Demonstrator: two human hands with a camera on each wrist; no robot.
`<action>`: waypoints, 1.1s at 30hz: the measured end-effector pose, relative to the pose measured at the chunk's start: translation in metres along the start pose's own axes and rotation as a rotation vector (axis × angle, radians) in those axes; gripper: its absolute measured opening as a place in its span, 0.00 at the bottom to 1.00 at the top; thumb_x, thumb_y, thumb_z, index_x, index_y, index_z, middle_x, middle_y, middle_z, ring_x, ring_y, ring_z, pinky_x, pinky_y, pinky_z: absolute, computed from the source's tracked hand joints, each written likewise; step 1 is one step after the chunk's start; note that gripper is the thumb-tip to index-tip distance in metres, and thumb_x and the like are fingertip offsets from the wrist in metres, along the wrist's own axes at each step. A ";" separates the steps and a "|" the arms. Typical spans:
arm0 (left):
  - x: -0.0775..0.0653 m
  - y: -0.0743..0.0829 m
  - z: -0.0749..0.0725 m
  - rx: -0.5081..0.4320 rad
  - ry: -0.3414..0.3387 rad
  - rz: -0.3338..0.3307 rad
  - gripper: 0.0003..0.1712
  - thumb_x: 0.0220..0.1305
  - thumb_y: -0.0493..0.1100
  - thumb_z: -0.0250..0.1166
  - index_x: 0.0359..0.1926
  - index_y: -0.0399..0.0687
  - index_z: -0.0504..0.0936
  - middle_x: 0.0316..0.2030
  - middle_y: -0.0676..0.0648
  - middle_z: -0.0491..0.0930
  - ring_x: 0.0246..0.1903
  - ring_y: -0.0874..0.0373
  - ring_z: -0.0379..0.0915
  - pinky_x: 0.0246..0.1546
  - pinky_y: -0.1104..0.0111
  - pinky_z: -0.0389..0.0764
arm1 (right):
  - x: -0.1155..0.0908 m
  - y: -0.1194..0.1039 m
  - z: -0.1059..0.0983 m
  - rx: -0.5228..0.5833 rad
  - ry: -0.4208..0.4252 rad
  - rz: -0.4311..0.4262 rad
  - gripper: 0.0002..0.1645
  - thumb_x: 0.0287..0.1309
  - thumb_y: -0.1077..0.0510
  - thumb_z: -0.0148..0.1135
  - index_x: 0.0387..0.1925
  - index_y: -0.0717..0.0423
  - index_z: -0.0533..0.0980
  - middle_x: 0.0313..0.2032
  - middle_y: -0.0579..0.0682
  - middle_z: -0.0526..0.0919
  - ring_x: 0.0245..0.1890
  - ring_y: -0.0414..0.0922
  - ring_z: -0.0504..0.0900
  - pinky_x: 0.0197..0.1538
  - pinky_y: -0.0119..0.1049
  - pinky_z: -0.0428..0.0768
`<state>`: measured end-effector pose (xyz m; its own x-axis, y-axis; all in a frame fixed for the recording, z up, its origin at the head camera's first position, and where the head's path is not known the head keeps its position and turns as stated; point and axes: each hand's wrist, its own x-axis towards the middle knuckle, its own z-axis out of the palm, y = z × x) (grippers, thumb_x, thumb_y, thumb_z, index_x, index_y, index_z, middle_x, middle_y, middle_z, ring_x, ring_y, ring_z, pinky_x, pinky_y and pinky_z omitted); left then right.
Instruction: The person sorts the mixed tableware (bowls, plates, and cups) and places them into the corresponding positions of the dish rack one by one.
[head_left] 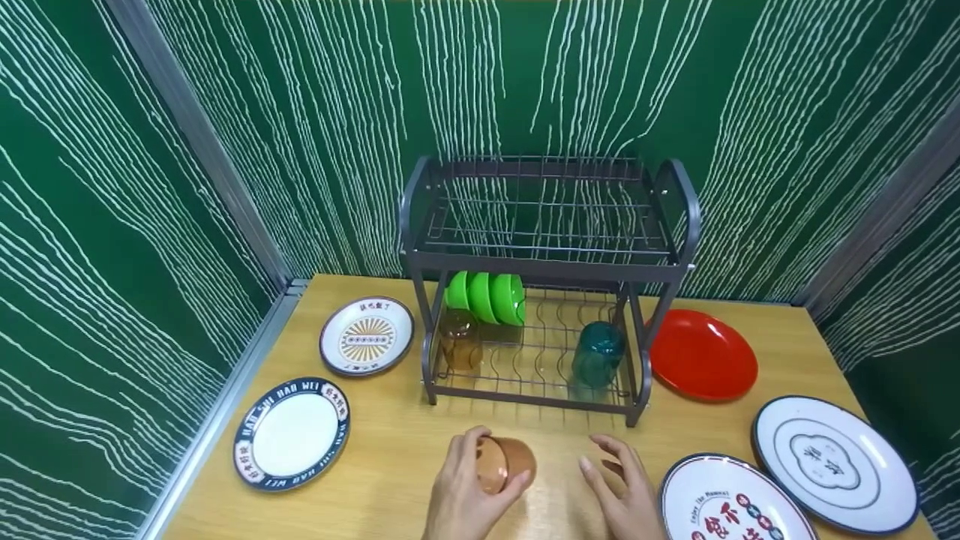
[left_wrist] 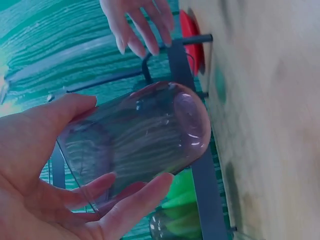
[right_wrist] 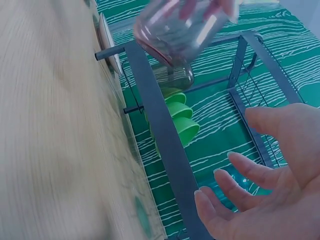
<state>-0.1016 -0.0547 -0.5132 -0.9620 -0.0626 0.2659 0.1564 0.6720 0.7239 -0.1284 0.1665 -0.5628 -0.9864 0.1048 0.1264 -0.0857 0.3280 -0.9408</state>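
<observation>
My left hand (head_left: 459, 491) grips a clear amber drinking glass (head_left: 517, 459) in front of the rack. In the left wrist view the glass (left_wrist: 145, 132) lies tilted between thumb and fingers, its rounded base away from the palm. To the right, my right hand (head_left: 624, 487) hovers with loosely bent fingers and nothing in them; the right wrist view shows that hand (right_wrist: 275, 185) apart from the glass. On the rack's lower tier stand a brown glass (head_left: 460, 341) at the left and a teal glass (head_left: 598, 354) at the right. Several green bowls (head_left: 508, 300) lean behind the brown glass.
The dark two-tier dish rack (head_left: 547, 264) stands at the table's back. Two patterned plates (head_left: 367, 335) lie left of it. A red plate (head_left: 705, 356) and two white plates (head_left: 874, 480) lie to the right. Green walls (head_left: 420, 82) with white lines enclose the table.
</observation>
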 end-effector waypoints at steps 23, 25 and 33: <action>0.000 0.031 0.037 -0.367 0.008 -0.028 0.40 0.47 0.64 0.71 0.59 0.61 0.66 0.54 0.58 0.66 0.53 0.55 0.69 0.45 0.65 0.79 | -0.003 -0.022 0.018 0.411 -0.396 0.262 0.42 0.72 0.37 0.26 0.70 0.67 0.47 0.65 0.65 0.62 0.64 0.57 0.63 0.66 0.62 0.52; 0.000 0.029 0.041 -0.373 0.029 -0.016 0.40 0.47 0.63 0.71 0.59 0.61 0.66 0.54 0.58 0.65 0.52 0.56 0.69 0.45 0.67 0.79 | -0.001 -0.024 0.019 0.485 -0.436 0.288 0.42 0.71 0.35 0.25 0.69 0.64 0.51 0.62 0.62 0.68 0.62 0.54 0.67 0.65 0.64 0.50; 0.000 0.018 0.055 -0.334 0.109 0.119 0.39 0.49 0.60 0.72 0.59 0.58 0.67 0.54 0.56 0.66 0.52 0.59 0.69 0.48 0.64 0.78 | 0.000 -0.037 0.026 0.584 -0.324 0.344 0.39 0.71 0.37 0.34 0.71 0.56 0.44 0.65 0.62 0.64 0.62 0.54 0.66 0.67 0.56 0.53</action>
<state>-0.1115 -0.0019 -0.5352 -0.9059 -0.0888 0.4142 0.3478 0.4023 0.8469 -0.1289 0.1303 -0.5359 -0.9549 -0.2002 -0.2194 0.2641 -0.2342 -0.9356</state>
